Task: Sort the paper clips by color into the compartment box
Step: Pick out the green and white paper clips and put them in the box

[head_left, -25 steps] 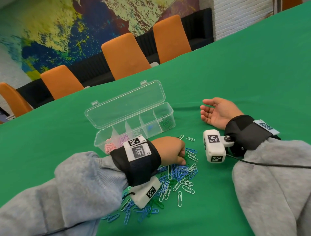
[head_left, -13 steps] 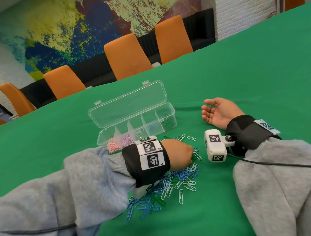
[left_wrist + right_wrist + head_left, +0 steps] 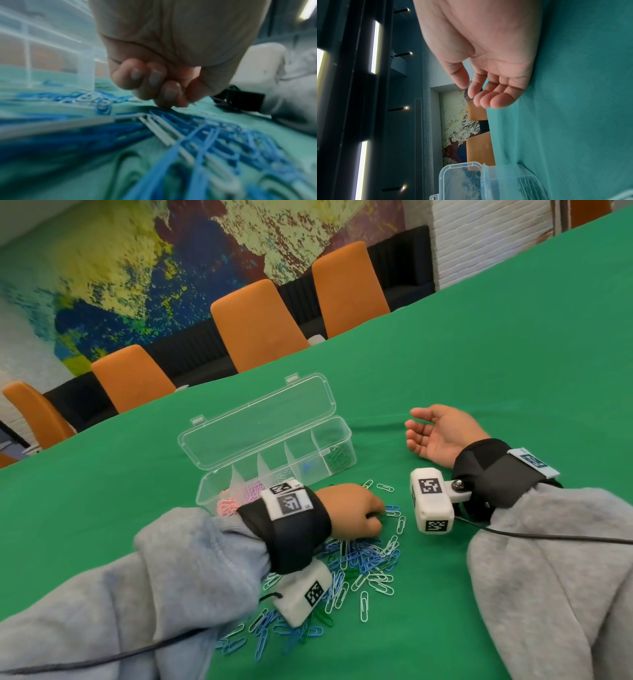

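A clear compartment box [image 3: 337,470] stands open, its lid [image 3: 260,419] tipped back. It holds pink, purple, pale, blue and green clips in separate compartments. In front of it lies a pile of blue, white and green paper clips [image 3: 363,559]. My left hand [image 3: 375,518] sits curled at the pile's far edge. In the left wrist view, the left hand [image 3: 178,94] pinches a thin dark clip between thumb and forefinger, fingertips touching the cloth. My right hand [image 3: 419,428] rests palm up to the right of the box, fingers relaxed and empty, as the right wrist view [image 3: 474,92] confirms.
The table is covered in green cloth [image 3: 479,354]. Orange chairs [image 3: 257,326] line its far edge. A few single clips [image 3: 385,487] lie between the pile and the box. A black cable [image 3: 548,537] runs from the right wrist camera [image 3: 432,505] across the cloth.
My left hand has shifted slightly to the right along the pile's far edge, and its wrist has rolled. The right hand has stayed where it was.
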Available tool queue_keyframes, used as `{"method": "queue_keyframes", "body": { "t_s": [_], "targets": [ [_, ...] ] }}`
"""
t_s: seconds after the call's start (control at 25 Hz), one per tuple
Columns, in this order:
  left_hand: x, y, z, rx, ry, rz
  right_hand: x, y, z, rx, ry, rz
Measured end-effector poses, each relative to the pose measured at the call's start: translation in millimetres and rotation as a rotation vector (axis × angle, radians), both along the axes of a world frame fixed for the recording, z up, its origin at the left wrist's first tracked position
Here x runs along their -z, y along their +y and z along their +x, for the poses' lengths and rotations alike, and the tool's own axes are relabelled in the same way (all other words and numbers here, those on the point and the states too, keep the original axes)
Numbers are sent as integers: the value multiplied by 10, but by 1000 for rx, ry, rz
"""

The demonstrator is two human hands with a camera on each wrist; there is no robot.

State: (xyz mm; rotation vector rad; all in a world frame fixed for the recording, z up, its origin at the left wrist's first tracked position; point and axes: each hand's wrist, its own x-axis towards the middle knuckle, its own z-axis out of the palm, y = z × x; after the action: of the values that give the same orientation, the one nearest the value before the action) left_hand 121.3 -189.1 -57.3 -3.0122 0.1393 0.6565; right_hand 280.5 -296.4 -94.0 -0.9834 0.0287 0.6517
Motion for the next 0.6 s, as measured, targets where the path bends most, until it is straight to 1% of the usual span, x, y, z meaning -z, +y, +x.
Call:
{"method": "queue_keyframes", "body": {
  "t_s": [0.08, 0.16, 0.24, 0.32, 0.4, 0.52, 0.56, 0.6],
  "targets": [
    [-86, 72, -26, -128, -69, -188, -1, 3, 2, 3, -1, 5],
    [-231, 168, 11, -311, -208, -356, 3, 1, 10, 7, -3, 4],
    [-376, 312, 127, -469, -351, -449, 6, 4, 16, 4, -7, -1],
    [-484, 448, 288, -570, -406, -426, 9, 12, 16, -4, -10, -6],
    [-535, 518, 468, -635, -394, -325, 23, 14, 19, -2, -13, -9],
    [-540, 561, 701, -683, -338, -130, 34, 10, 19, 4, -15, -4],
    [-523, 584, 758, -707, -339, -132, 36, 6, 18, 5, -14, 1],
    [-502, 614, 805, -748, -347, -189, 35, 3, 21, 5, -14, 3]
  ]
}}
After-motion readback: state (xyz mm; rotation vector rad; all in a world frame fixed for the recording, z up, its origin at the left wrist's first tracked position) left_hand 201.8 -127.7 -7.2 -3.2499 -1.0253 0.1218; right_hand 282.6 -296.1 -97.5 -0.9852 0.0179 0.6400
